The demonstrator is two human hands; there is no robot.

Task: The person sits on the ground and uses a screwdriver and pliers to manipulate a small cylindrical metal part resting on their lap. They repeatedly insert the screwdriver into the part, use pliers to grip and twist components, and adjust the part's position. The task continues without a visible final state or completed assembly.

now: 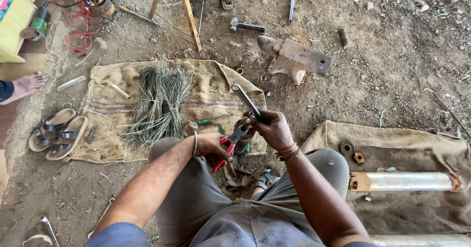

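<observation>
I'm gripping red-handled pliers (229, 146) in my left hand (212, 145), nose pointing up-right into the small round part (244, 131) — right hand (274, 129), nearer, is clamping a flat bar (247, 102) slanting up-left over it.

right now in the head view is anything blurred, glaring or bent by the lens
Head view: daylight is soft and even, with only faint shadows under the anvil. The metal tube shows a bright sheen but is not washed out. The left hand on the red-handled pliers and the right hand look sharp. The wide lens bows the frame edges, stretching the sandals.
</observation>
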